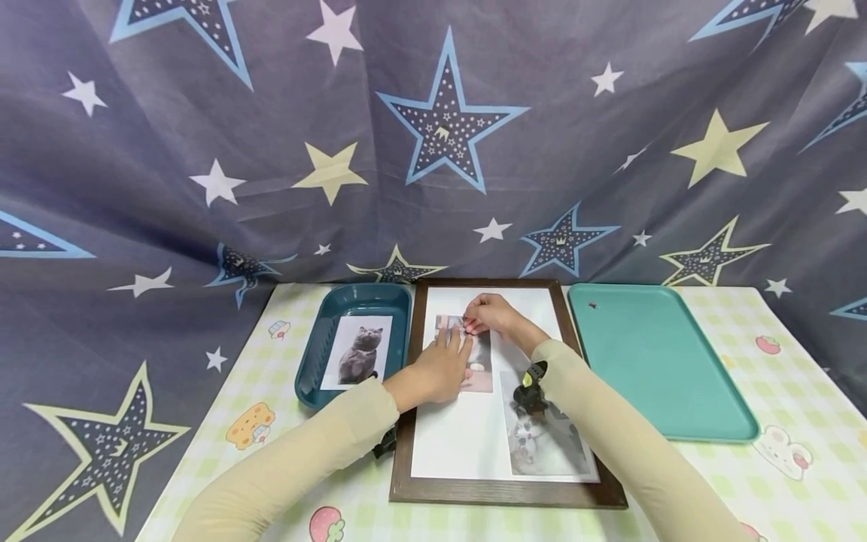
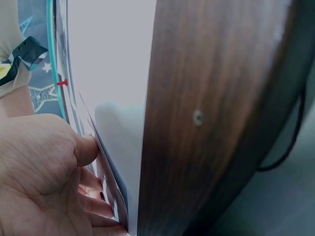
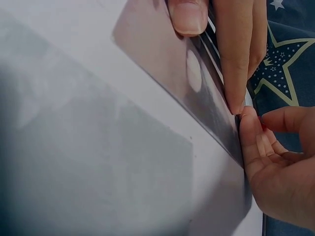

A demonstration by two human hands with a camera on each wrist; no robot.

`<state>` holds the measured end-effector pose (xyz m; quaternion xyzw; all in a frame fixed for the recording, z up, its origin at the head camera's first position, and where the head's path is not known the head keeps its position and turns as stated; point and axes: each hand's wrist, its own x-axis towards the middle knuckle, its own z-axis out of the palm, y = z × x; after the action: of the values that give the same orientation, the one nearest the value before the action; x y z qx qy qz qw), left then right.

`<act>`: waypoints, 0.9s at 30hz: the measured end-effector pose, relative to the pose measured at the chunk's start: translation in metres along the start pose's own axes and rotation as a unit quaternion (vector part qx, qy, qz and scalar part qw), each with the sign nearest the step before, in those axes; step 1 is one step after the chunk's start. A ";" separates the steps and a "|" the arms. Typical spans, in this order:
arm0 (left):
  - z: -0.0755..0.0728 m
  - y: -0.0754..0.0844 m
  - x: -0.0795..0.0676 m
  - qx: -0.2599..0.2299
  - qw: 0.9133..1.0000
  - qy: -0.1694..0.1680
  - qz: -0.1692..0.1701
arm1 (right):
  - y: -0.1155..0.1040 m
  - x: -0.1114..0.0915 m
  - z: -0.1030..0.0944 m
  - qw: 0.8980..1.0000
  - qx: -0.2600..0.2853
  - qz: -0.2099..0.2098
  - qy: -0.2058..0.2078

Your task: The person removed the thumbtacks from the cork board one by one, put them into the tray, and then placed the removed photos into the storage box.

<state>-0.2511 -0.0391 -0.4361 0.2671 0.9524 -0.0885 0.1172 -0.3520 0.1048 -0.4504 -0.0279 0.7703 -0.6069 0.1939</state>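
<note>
A small pinkish photo [image 1: 481, 382] lies on the white board [image 1: 450, 444] inside a dark brown wooden frame [image 1: 501, 494]. My left hand [image 1: 439, 370] presses the photo with its fingers spread and fairly straight. Near the photo's upper edge, my right hand [image 1: 496, 312] pinches a small red push pin [image 3: 264, 127] between thumb and fingers, close to the left fingertips. The pin's tip is hidden. A second, larger photo with a spotted cat [image 1: 524, 444] lies lower right on the board, partly covered by the right wrist's strap.
Left of the frame, a dark blue tray [image 1: 308, 369] holds a grey cat photo [image 1: 362, 354]. On the right is a teal tray [image 1: 670, 361] with a red pin [image 1: 592, 306] near its far left corner. A star-patterned curtain [image 1: 447, 226] hangs behind the checked tablecloth [image 1: 237, 489].
</note>
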 end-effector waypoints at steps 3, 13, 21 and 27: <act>0.001 0.000 0.000 -0.001 1.000 0.000 0.000 | 0.000 -0.001 0.000 1.000 0.002 0.001 0.000; 0.002 0.000 0.001 0.009 1.000 0.006 0.001 | -0.002 -0.001 0.000 1.000 0.008 -0.006 0.003; 0.002 -0.001 0.001 0.009 1.000 -0.002 -0.003 | 0.000 -0.003 0.002 1.000 -0.006 -0.010 0.002; 0.003 -0.001 0.001 0.009 1.000 0.003 -0.002 | -0.004 -0.006 0.003 1.000 -0.008 -0.010 0.010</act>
<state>-0.2520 -0.0399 -0.4389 0.2669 0.9524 -0.0964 0.1114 -0.3465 0.1030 -0.4456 -0.0310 0.7764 -0.6030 0.1804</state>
